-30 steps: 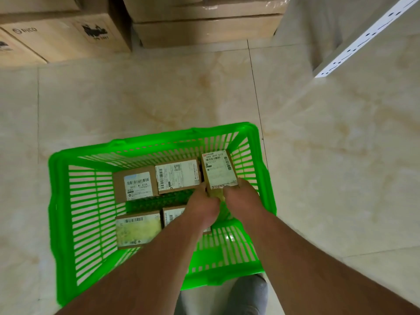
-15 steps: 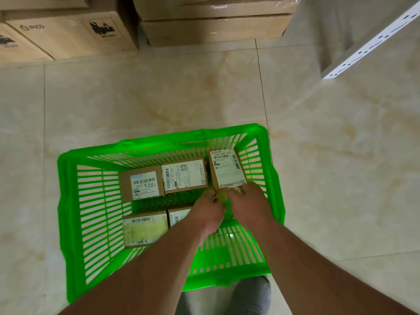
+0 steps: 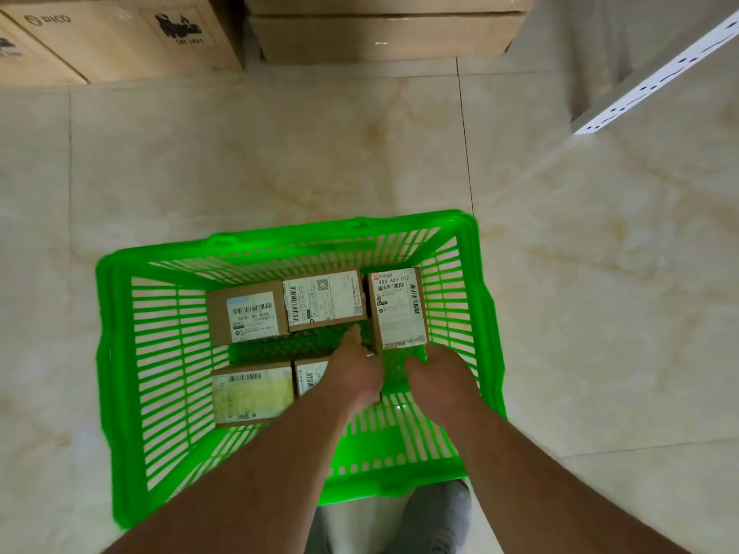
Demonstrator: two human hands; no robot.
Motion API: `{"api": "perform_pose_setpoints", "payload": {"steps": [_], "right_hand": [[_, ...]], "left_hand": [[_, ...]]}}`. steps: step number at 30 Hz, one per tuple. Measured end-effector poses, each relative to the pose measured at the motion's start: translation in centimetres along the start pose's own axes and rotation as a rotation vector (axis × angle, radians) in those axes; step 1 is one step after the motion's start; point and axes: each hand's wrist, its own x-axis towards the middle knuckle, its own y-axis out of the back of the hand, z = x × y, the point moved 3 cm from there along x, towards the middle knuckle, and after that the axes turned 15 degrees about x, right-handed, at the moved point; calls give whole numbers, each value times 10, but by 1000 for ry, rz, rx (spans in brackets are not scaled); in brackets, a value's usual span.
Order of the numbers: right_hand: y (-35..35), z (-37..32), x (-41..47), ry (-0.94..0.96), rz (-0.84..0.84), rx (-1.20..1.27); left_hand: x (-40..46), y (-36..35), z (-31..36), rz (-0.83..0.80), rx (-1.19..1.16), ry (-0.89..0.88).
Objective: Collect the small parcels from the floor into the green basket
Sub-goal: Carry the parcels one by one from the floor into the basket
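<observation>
Green slatted plastic basket (image 3: 120,353) standing on a beige marble-patterned tiled floor (image 3: 280,153), seen from above. Five small brown cardboard parcels with white shipping labels lie on its base. Far row, left to right: a parcel labelled "501E M1 A10A" (image 3: 248,313), a second parcel (image 3: 324,299) touching it, and an upright-oriented parcel labelled "900 A09 072" (image 3: 398,307) in the far right corner. Near row: a parcel with a yellowish label (image 3: 252,393) at left and, just beside it, a parcel (image 3: 310,375) partly hidden by the left forearm. Both hands reach down inside the basket. The left hand (image 3: 354,373) has fingers extended toward the near left corner of the "900" parcel, fingertips at its edge; the right hand (image 3: 438,377) sits just near of that parcel's near right corner, its fingers hidden, so its grip cannot be told. Large cardboard cartons (image 3: 120,34) stand along the far edge; a white perforated shelf rail (image 3: 656,74) crosses the far right.
</observation>
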Motion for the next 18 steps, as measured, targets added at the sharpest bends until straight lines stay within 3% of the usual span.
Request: {"api": "perform_pose_setpoints", "payload": {"steps": [8,18], "right_hand": [[19,-25,-41,-51,-59,281],[96,-23,-185,-139,1,654]], "left_hand": [[-63,13,15,35,99,-3],[-215,-4,61,56,168,-66]]}}
